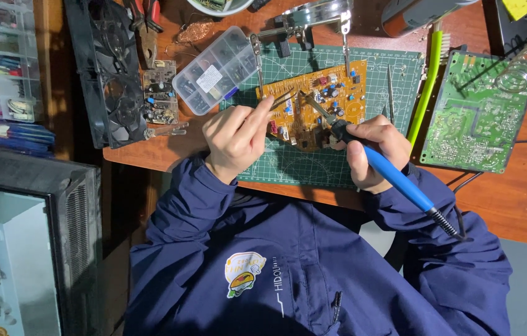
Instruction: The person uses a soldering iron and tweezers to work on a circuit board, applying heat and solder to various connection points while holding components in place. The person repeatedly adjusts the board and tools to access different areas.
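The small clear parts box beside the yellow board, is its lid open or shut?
Shut: the parts box has its clear lid lying flat over the compartments.

We can't really see where the soldering iron's tip [304,98] meets the yellow circuit board [319,102], it's too small to tell. The left hand [237,138] covers the board's lower left corner, and the thin thing in its fingers [262,111] is too fine to make out. The bowl [220,6] and the grey can [422,14] get cut off up top. The parts in the clear plastic box [215,70] are just blurry specks.
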